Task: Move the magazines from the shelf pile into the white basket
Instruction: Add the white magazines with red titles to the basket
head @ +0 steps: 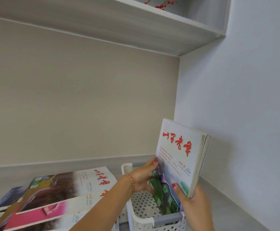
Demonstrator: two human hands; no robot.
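Two hands on one bunch of magazines (181, 157), held upright over the white basket (146, 212): left hand (144, 175) gripping its 9 o'clock edge, right hand (192, 202) clamped on the bottom corner at 5. Lower end looks inside the basket, though contact is unclear. Shelf pile (52, 197) lies at the basket's 9 o'clock.

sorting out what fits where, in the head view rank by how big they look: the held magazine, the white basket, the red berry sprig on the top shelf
1. held magazine and white basket: look alike in size, and the basket is partly hidden and cut off, so unranked
2. red berry sprig: clearly smallest, though farthest away
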